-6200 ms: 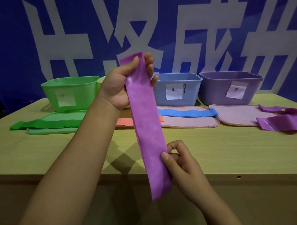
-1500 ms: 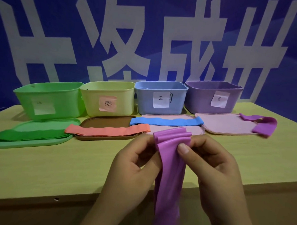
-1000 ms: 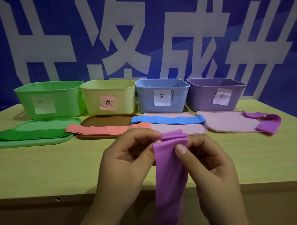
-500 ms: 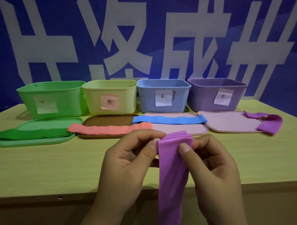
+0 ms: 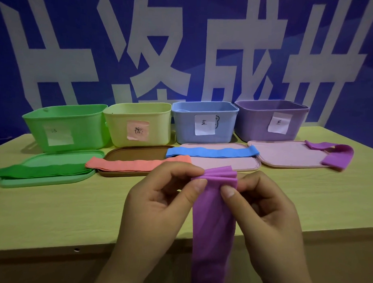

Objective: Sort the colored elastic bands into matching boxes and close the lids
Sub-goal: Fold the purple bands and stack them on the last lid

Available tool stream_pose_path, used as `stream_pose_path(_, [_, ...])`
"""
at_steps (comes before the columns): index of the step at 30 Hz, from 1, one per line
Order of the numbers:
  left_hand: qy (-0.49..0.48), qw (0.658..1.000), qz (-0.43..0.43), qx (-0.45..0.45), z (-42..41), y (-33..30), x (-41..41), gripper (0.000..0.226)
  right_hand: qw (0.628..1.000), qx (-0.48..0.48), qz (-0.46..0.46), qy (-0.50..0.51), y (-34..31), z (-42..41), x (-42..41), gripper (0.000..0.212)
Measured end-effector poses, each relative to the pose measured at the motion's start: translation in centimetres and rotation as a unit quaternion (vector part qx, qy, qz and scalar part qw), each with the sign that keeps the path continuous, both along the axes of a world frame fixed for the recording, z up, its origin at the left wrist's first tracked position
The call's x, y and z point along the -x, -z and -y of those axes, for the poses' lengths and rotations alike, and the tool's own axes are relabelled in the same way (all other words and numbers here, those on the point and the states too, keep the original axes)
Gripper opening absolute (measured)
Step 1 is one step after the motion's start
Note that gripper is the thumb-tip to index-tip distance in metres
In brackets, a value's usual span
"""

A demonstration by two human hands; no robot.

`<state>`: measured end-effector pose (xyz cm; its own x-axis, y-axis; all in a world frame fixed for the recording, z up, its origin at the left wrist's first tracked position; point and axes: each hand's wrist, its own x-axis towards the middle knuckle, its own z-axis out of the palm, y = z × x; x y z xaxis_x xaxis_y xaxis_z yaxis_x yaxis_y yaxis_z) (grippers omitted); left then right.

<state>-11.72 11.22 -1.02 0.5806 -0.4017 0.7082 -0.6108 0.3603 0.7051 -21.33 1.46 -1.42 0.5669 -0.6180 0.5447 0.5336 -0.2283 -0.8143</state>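
Head view: both hands work at the table's [image 5: 52,210] near edge, holding one purple band [image 5: 213,222]. The left hand [image 5: 156,206] pinches the gathered top of the band between thumb and fingertips; the right hand [image 5: 265,214] pinches the same pleated top from the other side. The rest of the band hangs loose below the near edge, out of the bottom of the picture.

It looks thin, light and limp, a rubbery strip that folds easily but probably springs open when let go. The best hold is likely right on the stacked folds, squeezed flat, so the bundle keeps its shape on the way to the purple box [image 5: 270,123] at the far right corner of the table.

A second purple band [image 5: 337,156] lies half on the pink lid [image 5: 286,154] in front of that box. A blue band [image 5: 210,152], a coral band [image 5: 136,164] and a green band [image 5: 38,171] lie across the other lids, along the middle of the table. The four boxes stand open along the far edge, so most of the sorting seems still to be done.
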Motion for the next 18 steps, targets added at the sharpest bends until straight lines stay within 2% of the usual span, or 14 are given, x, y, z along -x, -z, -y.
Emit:
stream_pose_path(5, [-0.006,1.0,0.01,-0.01,-0.08,-0.21,-0.25,0.014,1.0,-0.019,0.019,-0.012,0.15,0.05,-0.12,0.02])
stream_pose_path(10, [0.019,1.0,-0.009,-0.005,-0.57,-0.4,-0.61,0.014,0.998,0.058,0.004,0.03,-0.39,-0.06,-0.15,0.023])
stream_pose_path(15, [0.056,0.998,-0.025,-0.023,-0.78,-0.48,-0.67,0.021,0.998,0.056,-0.001,0.032,-0.26,-0.12,-0.17,0.029])
stream_pose_path(18, [0.068,0.997,-0.02,-0.034,-0.81,-0.34,-0.91,0.013,0.998,0.059,-0.002,0.004,0.02,0.32,-0.15,0.031])
